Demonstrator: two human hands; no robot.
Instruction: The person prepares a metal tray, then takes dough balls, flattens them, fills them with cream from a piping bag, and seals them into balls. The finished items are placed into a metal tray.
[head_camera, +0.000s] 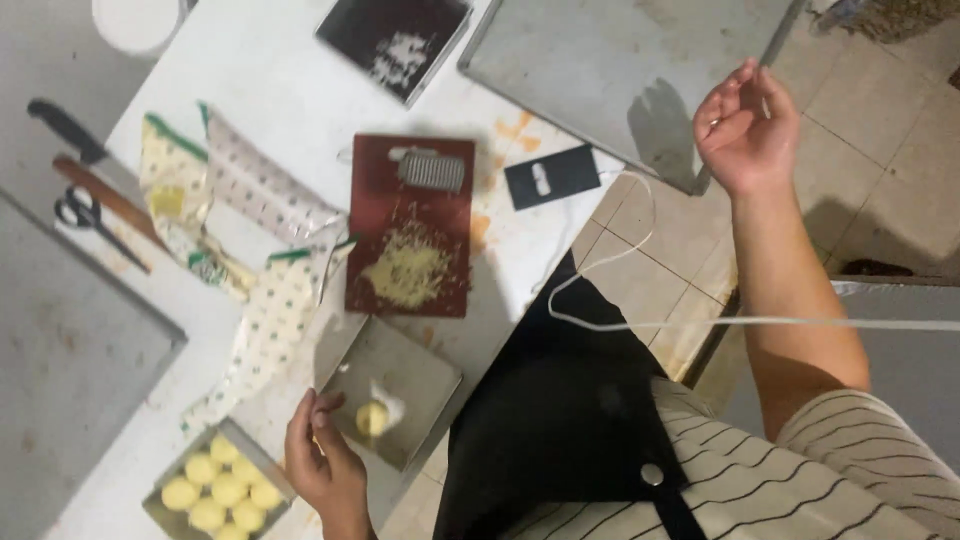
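Resting by small tray (425, 385) holding one yellow ball (371, 417): left hand (325, 462), fingers loosely curled, empty; right hand (745, 125) raised, fingers spread.

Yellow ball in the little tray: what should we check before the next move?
1. Yellow ball lies inside the small metal tray: ok.
2. Left hand is close to the ball, at the tray's edge: ok.
3. Right hand looks empty, raised off to the side: ok.
4. Tin of yellow balls has room left: cannot tell, partly cut off.
5. Knife and scissors lie far from both hands: ok.
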